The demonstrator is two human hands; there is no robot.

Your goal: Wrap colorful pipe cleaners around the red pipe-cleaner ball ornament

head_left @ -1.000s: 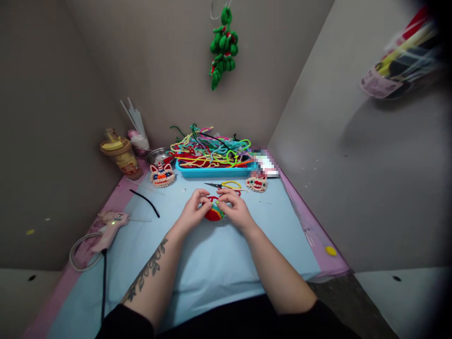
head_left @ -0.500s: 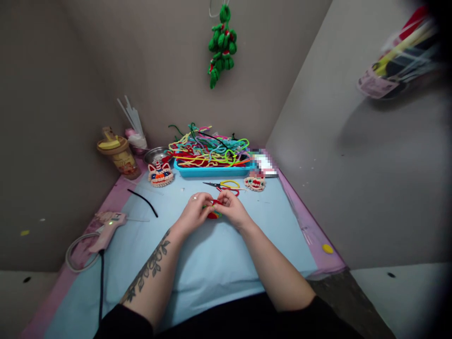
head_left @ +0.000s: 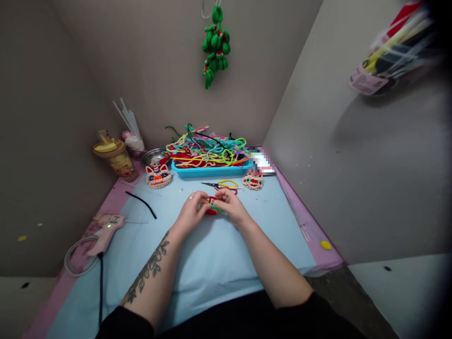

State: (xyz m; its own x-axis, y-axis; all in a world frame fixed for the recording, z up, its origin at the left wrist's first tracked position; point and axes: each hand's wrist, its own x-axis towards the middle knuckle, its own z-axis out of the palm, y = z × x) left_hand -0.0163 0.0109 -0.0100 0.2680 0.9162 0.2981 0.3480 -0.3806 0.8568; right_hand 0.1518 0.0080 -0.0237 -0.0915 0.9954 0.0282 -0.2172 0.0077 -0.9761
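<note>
Pinched small multicoloured piece between closed thumb and fingertips, left hand and right hand alike. Held it over blue cloth, near scissors.

The gray walls look dim. A soft shadow falls under the wall cup, which looks stretched and blurry. A screen glows white behind blocky squares. The right edge fades to black.

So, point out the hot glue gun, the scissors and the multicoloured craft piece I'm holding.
Hot glue gun [head_left: 106, 234], head view: on its pink handle.
Scissors [head_left: 214, 185], head view: on the dark metal near the pivot.
Multicoloured craft piece [head_left: 212, 212], head view: on its red lower part.
</note>
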